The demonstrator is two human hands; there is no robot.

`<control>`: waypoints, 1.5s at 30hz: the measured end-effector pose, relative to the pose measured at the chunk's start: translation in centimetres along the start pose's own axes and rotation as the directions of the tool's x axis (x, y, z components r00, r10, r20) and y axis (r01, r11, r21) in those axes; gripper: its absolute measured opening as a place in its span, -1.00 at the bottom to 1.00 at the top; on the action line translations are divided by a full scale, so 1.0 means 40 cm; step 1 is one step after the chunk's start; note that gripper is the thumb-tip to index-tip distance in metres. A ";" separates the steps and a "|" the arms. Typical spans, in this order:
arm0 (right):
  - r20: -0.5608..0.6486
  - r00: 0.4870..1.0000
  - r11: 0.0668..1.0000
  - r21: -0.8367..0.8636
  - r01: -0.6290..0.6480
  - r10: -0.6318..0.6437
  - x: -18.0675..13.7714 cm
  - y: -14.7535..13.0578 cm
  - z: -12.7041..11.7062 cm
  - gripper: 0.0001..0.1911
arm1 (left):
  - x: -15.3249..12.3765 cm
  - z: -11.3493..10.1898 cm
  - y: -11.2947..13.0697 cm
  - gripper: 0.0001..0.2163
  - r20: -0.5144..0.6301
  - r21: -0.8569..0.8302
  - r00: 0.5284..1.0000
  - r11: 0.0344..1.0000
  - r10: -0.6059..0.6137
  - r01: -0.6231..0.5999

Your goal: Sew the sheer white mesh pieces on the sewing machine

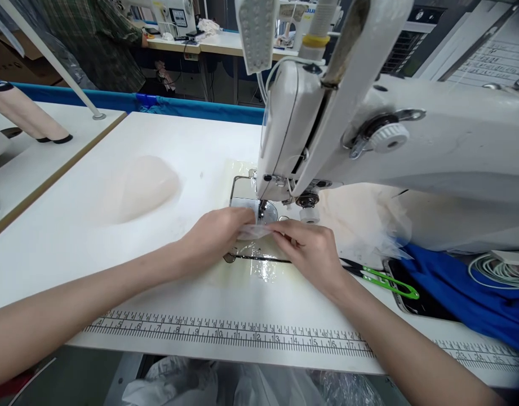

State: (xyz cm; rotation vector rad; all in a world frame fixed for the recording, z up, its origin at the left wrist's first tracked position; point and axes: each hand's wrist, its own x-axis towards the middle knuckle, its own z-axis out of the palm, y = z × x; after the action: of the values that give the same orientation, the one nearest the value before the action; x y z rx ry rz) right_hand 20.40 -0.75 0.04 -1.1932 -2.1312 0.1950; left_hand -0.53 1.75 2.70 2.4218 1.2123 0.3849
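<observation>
A thin, sheer whitish piece of fabric (254,232) is stretched between my two hands, just in front of the sewing machine's presser foot (262,210). My left hand (219,231) is closed on the fabric's left end, its fingertips close beside the needle plate. With thumb and forefinger, my right hand (307,242) pinches the right end. Above both hands stands the white sewing machine (284,124). On the table to the left lies a sheer beige fabric piece (147,189), apart from my hands.
Green-handled thread snips (390,282), a phone (420,299) and blue cloth (457,282) lie to the right. More sheer fabric (360,217) is heaped under the machine arm. A printed ruler (242,334) runs along the front edge. Another person (94,45) is at the back left.
</observation>
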 end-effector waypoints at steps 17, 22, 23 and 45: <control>-0.042 0.998 0.997 -0.059 -0.049 0.047 0.011 -0.002 -0.005 -0.74 | 0.041 -0.038 -0.041 -0.54 0.110 -0.081 0.978 0.983 0.176 -0.167; 0.024 0.987 0.968 -0.191 0.163 -0.161 -0.008 -0.015 -0.016 -0.81 | -0.019 0.006 -0.027 -0.75 -0.098 0.423 0.872 0.813 0.479 -0.399; 0.033 0.981 0.953 -0.235 0.194 -0.191 -0.010 -0.019 -0.017 -0.81 | -0.029 0.013 -0.022 -0.77 -0.108 0.497 0.843 0.763 0.526 -0.412; 0.056 0.977 0.909 -0.360 0.210 -0.203 0.010 -0.003 0.000 -0.77 | -0.014 0.027 -0.053 -0.70 -0.102 0.519 0.871 0.773 0.480 -0.365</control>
State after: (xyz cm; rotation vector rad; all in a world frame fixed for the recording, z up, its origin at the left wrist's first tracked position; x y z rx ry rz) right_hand 20.18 -0.53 0.29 -1.1539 -2.3581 -0.3006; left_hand -1.89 2.19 0.70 3.1885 0.9032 0.5603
